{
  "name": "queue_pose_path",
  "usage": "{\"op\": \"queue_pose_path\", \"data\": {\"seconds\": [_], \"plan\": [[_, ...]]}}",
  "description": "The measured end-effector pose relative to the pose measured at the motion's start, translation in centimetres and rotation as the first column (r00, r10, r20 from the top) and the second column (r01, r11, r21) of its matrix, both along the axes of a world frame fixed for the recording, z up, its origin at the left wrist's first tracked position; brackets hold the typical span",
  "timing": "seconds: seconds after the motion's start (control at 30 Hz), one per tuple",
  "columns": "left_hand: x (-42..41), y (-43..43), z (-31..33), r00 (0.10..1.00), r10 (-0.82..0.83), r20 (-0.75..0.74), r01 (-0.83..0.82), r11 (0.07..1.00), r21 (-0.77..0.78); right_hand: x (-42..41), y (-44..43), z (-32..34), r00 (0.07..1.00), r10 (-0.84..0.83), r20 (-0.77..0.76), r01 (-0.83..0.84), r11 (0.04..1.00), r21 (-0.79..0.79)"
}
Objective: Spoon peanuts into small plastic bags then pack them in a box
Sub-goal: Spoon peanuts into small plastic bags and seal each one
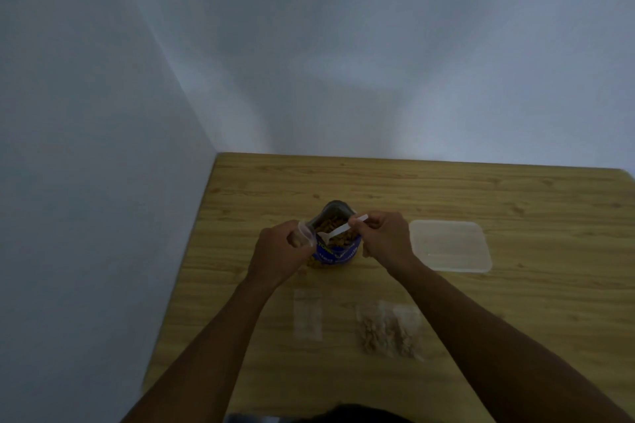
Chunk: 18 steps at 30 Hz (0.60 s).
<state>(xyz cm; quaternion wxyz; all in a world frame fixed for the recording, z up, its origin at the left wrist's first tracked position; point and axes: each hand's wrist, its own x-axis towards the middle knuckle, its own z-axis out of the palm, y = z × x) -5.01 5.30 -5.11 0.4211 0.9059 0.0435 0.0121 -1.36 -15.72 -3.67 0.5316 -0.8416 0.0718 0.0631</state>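
Observation:
A blue pouch of peanuts (335, 251) stands open in the middle of the wooden table (515, 302). My right hand (385, 240) pinches the handle of a white plastic spoon (338, 232), whose bowl points left over the pouch's mouth. My left hand (280, 252) grips a small clear plastic bag (307, 233) with its mouth held open beside the pouch. Two filled small bags of peanuts (388, 330) lie near the front of the table. Left of them lies an empty small bag (308, 314).
A clear rectangular plastic box (450, 245) sits right of the pouch, close to my right wrist. Pale walls meet at the table's far left corner. The table's left edge runs just beyond my left forearm.

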Motion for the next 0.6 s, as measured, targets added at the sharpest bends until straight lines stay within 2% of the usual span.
{"op": "queue_pose_path", "data": {"seconds": [0.27, 0.6], "plan": [[-0.3, 0.1, 0.0, 1.000, 0.013, -0.016, -0.014, 1.000, -0.028, 0.9, -0.8, 0.0, 0.977, -0.123, -0.173, 0.159, 0.964, 0.214], [-0.5, 0.0, 0.0, 1.000, 0.026, -0.016, -0.026, 0.999, -0.022, 1.2, -2.0, 0.9, 0.946, -0.121, -0.300, 0.219, 0.923, 0.318]]}}
